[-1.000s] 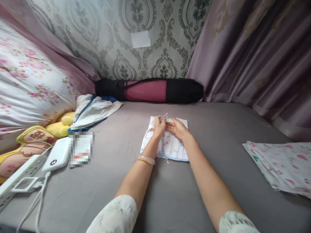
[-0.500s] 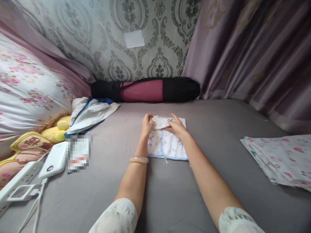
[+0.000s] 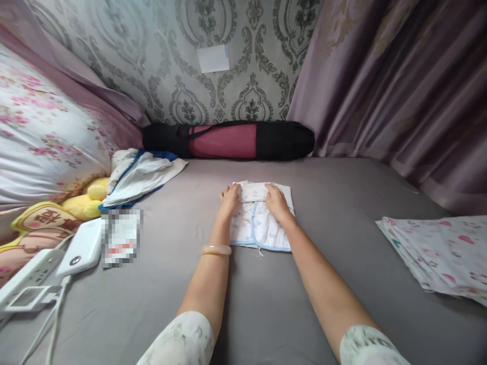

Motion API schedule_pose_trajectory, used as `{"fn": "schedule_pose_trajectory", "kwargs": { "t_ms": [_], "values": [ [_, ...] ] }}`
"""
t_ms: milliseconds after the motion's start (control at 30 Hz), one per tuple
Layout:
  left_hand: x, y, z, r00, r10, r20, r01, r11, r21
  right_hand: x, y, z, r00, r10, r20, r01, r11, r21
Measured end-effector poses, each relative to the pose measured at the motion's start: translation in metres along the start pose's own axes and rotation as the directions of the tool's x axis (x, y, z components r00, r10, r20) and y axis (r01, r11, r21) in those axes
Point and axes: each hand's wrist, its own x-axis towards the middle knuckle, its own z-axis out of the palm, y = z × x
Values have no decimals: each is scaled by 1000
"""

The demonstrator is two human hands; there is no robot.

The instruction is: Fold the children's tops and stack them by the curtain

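Note:
A small white baby garment with a pale print and light blue trim lies folded on the grey sheet, a flap turned down along its far edge. My left hand rests on the flap's left end, fingers bent and close together. On the flap's right part lies my right hand, its fingers curled over the cloth. Both palms face down, and the thumbs are partly hidden. A short white string sticks out at the garment's near edge.
A black and maroon long bag lies along the wall. Left are a white and blue cloth, a yellow plush, a white power bank, a power strip and cables. Folded printed fabric lies right.
The flap, which was held raised between both hands, now lies flat on the garment. My hands have lowered onto it, with the right fingers no longer spread.

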Motion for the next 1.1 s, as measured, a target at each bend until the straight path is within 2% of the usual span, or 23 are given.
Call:
{"fn": "schedule_pose_trajectory", "kwargs": {
  "t_ms": [200,433,567,700,867,967,1100],
  "values": [
    [2,-2,7,1000,-20,13,19,999,33,-10,-6,1,999,25,46,-13,967,-256],
    [-1,4,2,1000,-5,14,5,1000,13,-13,-5,1,997,71,30,-54,924,-379],
    [0,10,-2,996,60,-59,-58,998,39,-12,-3,3,999,39,11,-32,927,-374],
    [-1,25,-3,983,160,-87,-155,986,58,-10,-7,7,994,-105,-28,91,946,-312],
    [-3,34,6,975,216,-44,-211,972,102,-10,-16,15,951,-253,178,291,926,-239],
    [-1,28,14,977,213,-18,-209,970,126,-13,-18,19,936,-255,241,311,922,-230],
    [4,17,23,975,222,-22,-218,968,124,-14,-18,21,937,-230,262,289,932,-217]
  ]
}}
